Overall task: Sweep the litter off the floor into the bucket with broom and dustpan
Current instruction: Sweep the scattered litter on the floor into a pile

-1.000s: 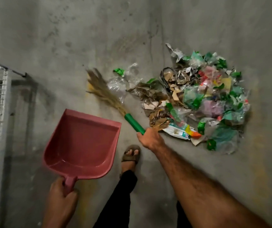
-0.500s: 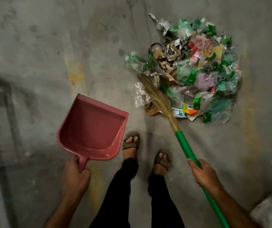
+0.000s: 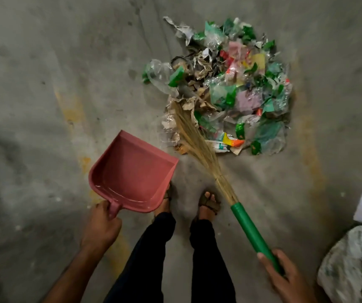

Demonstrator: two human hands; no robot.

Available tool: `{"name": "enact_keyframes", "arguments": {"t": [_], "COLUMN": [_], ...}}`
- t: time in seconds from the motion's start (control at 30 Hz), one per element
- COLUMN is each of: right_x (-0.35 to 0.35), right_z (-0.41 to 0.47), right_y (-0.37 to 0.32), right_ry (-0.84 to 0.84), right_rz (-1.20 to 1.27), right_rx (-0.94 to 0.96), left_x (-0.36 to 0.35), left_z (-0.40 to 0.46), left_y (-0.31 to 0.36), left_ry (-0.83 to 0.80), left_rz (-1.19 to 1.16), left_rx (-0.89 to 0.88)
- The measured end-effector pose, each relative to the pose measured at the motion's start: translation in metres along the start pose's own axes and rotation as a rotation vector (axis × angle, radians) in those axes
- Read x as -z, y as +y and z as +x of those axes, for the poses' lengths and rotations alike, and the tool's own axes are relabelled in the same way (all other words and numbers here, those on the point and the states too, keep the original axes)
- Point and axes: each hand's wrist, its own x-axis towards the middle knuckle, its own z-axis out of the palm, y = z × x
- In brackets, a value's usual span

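- The left hand is clenched round the short handle of a red plastic dustpan; the fingers wrap the stub from below and the thumb lies along its side.
- The pan spreads up and to the right from that grip, tilted, its hollow bare and its open lip pointing toward the litter.
- The right hand grasps the green handle of a grass broom, the fingers curled round the lower end of the sleeve.
- From that grip the handle runs up and to the left; beyond the green sleeve the straw bristles fan out, and their tips lie in the near-left edge of the litter pile.
- The pile lies well ahead of both grips on the grey concrete floor: torn brown paper, clear plastic, green wrappers, a pink scrap, a printed packet at its near edge.
- The pan's lip sits just left of the bristles, apart from the pile.
- Between the two grips stand the person's feet in sandals and black trouser legs; the left foot is partly hidden by the pan.
- Right of the broom grip, at the frame edge, sits a crumpled white plastic bag with white sheets above it.
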Motion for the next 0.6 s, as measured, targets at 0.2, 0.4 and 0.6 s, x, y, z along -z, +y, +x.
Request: {"name": "enact_keyframes", "arguments": {"t": [0.2, 0.4, 0.6], "right_x": [0.01, 0.022, 0.011], "right_z": [0.002, 0.001, 0.036], "right_y": [0.036, 0.021, 0.031], "right_ry": [-0.102, -0.123, -0.179], "right_rz": [0.082, 0.054, 0.125], "right_rx": [-0.098, 0.037, 0.033], "left_x": [-0.002, -0.019, -0.04], "left_z": [-0.002, -0.005, -0.002], "left_y": [0.016, 0.039, 0.061], "left_ry": [0.023, -0.005, -0.001], "left_rz": [0.079, 0.097, 0.097], "left_rx": [-0.047, -0.002, -0.01]}}
